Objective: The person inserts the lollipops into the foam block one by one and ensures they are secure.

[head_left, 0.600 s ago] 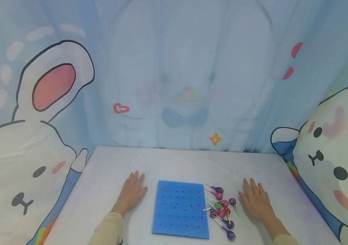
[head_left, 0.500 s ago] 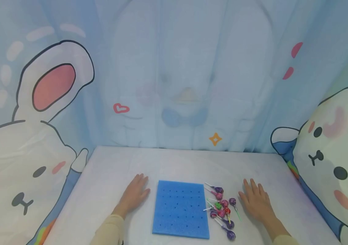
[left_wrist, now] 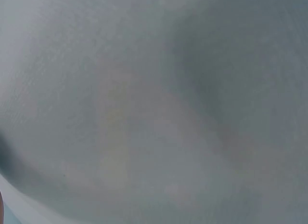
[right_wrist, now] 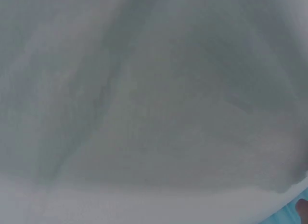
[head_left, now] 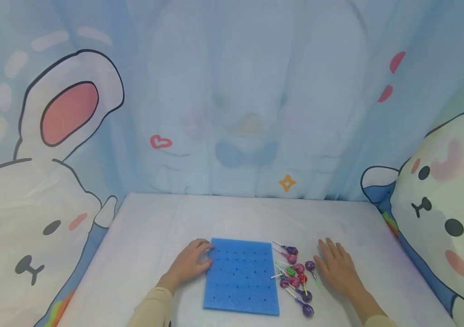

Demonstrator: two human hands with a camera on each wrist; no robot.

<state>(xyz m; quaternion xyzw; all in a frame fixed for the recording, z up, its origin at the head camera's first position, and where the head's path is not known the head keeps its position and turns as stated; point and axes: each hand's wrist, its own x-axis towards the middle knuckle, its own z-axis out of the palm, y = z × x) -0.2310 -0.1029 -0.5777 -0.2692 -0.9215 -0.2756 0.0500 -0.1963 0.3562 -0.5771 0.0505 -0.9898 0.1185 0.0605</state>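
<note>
A square blue foam board (head_left: 242,297) dotted with small holes lies flat on the table. My left hand (head_left: 189,263) is at its upper left edge, fingertips and thumb touching the rim, fingers slightly bent. Along the board's right side lies a loose pile of several lollipops (head_left: 294,282) in purple, pink, red and green wrappers, some sticks pointing toward the board. To the right of them my right hand (head_left: 338,270) rests palm down on the table, fingers extended, holding nothing. Both wrist views are mostly blurred grey; a fingertip (right_wrist: 303,210) peeks into the right one's corner.
A white cloth covers the table (head_left: 248,218). Behind it hangs a light blue curtain (head_left: 318,91) with printed cartoon figures, which also closes off the left and right sides.
My left hand has moved right and slightly toward me, from bare tablecloth to the board's left edge. The right hand stays nearly in place. The head view has tilted down slightly.
</note>
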